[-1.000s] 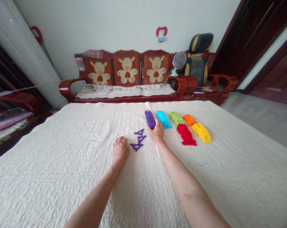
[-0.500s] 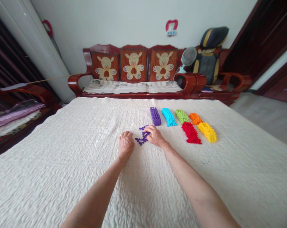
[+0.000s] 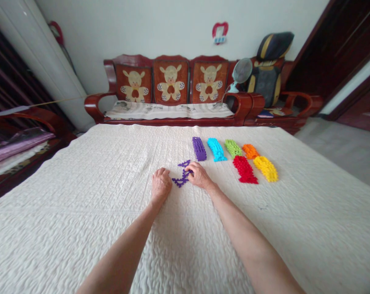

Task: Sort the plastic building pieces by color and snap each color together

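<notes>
Several purple toothed triangle pieces lie in front of me on the quilted cover (image 3: pixel 111 228). One purple triangle (image 3: pixel 179 182) is near my left hand (image 3: pixel 161 184), which rests loosely curled on the cloth with no piece visible in it. My right hand (image 3: pixel 199 175) pinches another purple triangle (image 3: pixel 187 174) whose edge touches or nearly touches the first; its fingers partly hide the piece. Just beyond the fingers lies a further purple triangle (image 3: pixel 184 163), apart from those two.
Farther back are stacks of toothed pieces: purple (image 3: pixel 199 148), light blue (image 3: pixel 216 149), green (image 3: pixel 233 148), orange (image 3: pixel 250 151), red (image 3: pixel 245 170) and yellow (image 3: pixel 266 168). A wooden sofa (image 3: pixel 169 121) stands behind the covered surface, with a fan (image 3: pixel 242 71) at its right end.
My right hand has shifted slightly, showing more of the far purple triangle. The left hand stays in nearly the same place. The whole view has tilted a little.
</notes>
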{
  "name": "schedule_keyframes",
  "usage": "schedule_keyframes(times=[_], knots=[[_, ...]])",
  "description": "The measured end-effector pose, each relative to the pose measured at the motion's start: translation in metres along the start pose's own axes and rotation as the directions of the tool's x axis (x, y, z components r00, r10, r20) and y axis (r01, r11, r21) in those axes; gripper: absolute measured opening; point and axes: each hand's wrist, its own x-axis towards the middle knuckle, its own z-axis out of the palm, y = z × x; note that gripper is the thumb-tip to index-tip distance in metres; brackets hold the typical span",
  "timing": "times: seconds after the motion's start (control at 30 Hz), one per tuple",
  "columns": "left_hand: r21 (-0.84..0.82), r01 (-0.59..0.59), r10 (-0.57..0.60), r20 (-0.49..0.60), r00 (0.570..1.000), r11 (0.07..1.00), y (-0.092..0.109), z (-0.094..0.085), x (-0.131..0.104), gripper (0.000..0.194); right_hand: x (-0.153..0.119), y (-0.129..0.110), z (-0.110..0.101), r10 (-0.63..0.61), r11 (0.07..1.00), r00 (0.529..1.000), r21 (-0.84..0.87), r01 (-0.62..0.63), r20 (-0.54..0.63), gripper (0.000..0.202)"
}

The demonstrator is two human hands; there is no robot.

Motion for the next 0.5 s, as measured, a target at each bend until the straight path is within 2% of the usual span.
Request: schedule_keyframes(times=[0.13, 0.27, 0.33, 0.43, 0.5], knots=[[-0.009, 0.0, 0.0, -0.003, 1.0, 1.0, 0.0, 0.0, 0.0, 0.027, -0.001, 0.004, -0.007, 0.089, 0.996, 0.995, 0.003, -0.089, -0.047, 0.031], [-0.018, -0.003, 0.003, -0.007, 1.0, 1.0, -0.002, 0.002, 0.0, 0.028, -0.001, 0.001, -0.015, 0.178, 0.984, 0.984, -0.024, -0.179, -0.026, 0.03], [-0.02, -0.008, 0.007, -0.009, 1.0, 1.0, -0.004, 0.003, 0.0, 0.028, 0.0, -0.005, -0.017, 0.22, 0.971, 0.976, -0.101, -0.219, -0.001, 0.027], [-0.021, -0.01, 0.01, -0.012, 1.0, 1.0, -0.004, 0.004, 0.001, 0.029, 0.001, -0.017, -0.015, 0.284, 0.928, 0.958, -0.262, -0.265, 0.035, 0.038], [-0.018, -0.009, 0.008, -0.009, 1.0, 1.0, -0.004, 0.004, 0.001, 0.029, 0.002, -0.022, -0.012, 0.332, 0.894, 0.942, -0.333, -0.3, 0.043, 0.038]])
